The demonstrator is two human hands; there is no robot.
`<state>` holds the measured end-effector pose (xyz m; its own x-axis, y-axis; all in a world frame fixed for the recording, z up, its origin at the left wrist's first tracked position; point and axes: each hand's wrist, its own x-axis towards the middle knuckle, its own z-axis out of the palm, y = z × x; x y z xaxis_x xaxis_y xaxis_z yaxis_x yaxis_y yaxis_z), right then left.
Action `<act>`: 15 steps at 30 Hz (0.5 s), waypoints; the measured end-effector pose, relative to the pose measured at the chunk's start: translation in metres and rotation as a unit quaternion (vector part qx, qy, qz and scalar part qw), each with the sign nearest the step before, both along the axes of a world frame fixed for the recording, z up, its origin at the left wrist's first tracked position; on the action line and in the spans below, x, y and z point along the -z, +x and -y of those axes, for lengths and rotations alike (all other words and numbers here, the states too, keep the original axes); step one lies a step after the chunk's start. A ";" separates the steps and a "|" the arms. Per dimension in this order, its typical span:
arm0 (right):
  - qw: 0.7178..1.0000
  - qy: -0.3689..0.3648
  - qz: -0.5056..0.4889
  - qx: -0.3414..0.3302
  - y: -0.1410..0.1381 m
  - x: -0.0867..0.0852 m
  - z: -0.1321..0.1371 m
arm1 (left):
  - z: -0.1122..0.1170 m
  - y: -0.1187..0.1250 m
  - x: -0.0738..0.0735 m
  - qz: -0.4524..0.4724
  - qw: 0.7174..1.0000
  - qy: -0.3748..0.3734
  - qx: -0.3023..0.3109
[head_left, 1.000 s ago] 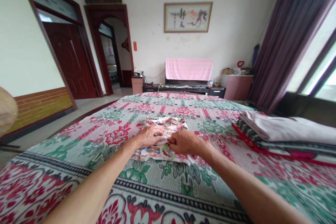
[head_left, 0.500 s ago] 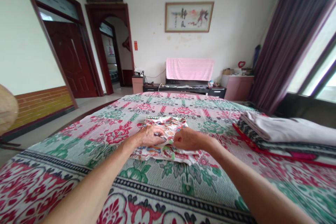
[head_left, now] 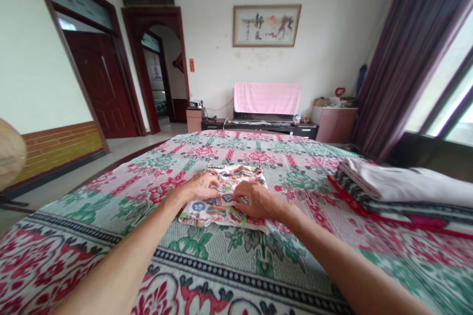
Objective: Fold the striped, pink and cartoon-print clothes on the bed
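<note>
**Both hands working a folded garment on the bed**

Head view: the garment (head_left: 221,209), a printed cloth folded small, is lying on the bedspread (head_left: 221,266) straight ahead of the person. Its long axis seems to be running away from them. The left hand (head_left: 201,188) is resting palm-down on its left edge, fingers flat. The right hand (head_left: 254,200) is touching its right side with fingers bent, and a pinch cannot be told. Both are equally near. Folded bedding (head_left: 388,184) is lying well apart, rightward.

One head-worn view is taken forward and down across the bed (head_left: 258,261), close over the left hand (head_left: 199,188) and right hand (head_left: 255,202), toward the far wall (head_left: 332,49).
</note>
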<state>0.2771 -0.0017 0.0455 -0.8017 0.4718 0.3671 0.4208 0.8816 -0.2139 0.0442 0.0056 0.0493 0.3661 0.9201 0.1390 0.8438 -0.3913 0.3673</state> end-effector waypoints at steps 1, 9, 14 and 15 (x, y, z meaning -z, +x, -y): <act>1.000 -0.002 0.011 0.000 0.000 0.002 0.000 | 0.001 -0.001 -0.002 -0.005 0.998 -0.006 -0.061; 1.000 0.006 -0.001 -0.018 0.001 0.007 -0.003 | 0.013 0.007 -0.015 -0.030 0.985 -0.093 -0.145; 0.999 0.003 0.011 -0.040 -0.001 0.007 -0.002 | 0.011 0.010 -0.016 -0.062 0.984 -0.078 -0.150; 0.999 -0.001 0.020 -0.037 -0.001 0.006 -0.001 | 0.009 0.009 -0.014 -0.065 0.984 -0.057 -0.158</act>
